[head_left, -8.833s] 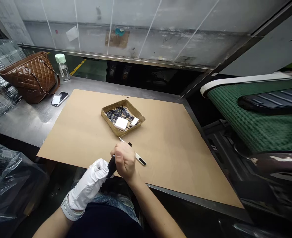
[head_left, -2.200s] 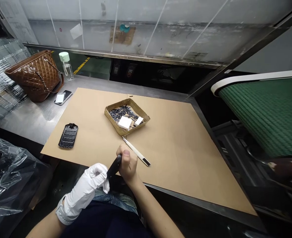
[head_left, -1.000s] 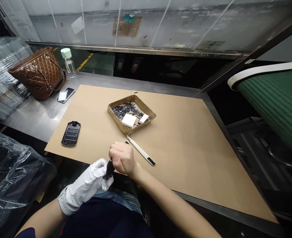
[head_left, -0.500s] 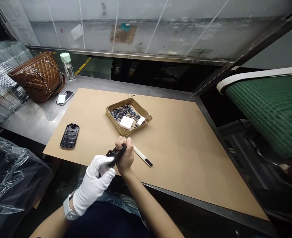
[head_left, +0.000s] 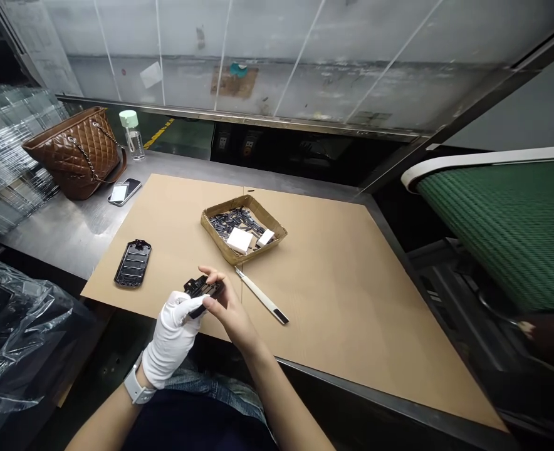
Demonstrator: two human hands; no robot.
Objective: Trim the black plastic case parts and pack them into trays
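Note:
A black plastic part [head_left: 202, 289] is held up over the near edge of the cardboard sheet [head_left: 343, 288]. My left hand [head_left: 173, 335], in a white glove with a pale watch at the wrist, grips its near side. Bare, my right hand [head_left: 227, 308] pinches the same part at its right end, thumb below and fingers above. A similar black shell [head_left: 133, 264] lies on the cardboard to the left. Just right of my hands rests a white-handled knife [head_left: 262, 296]. Beyond it stands a shallow cardboard tray [head_left: 220, 246] with many small dark pieces and two white blocks.
On the metal table [head_left: 89, 232] at the back left are a brown quilted bag [head_left: 77, 156], a phone [head_left: 125, 191] and a bottle [head_left: 134, 138]. A green conveyor belt [head_left: 507, 219] is at the right. Plastic-wrapped stock [head_left: 18, 351] stands at lower left.
My hands have shifted left with the black part, which is now turned to show its ribbed inner side. My right hand's fingers have loosened from a tight grip into a pinch.

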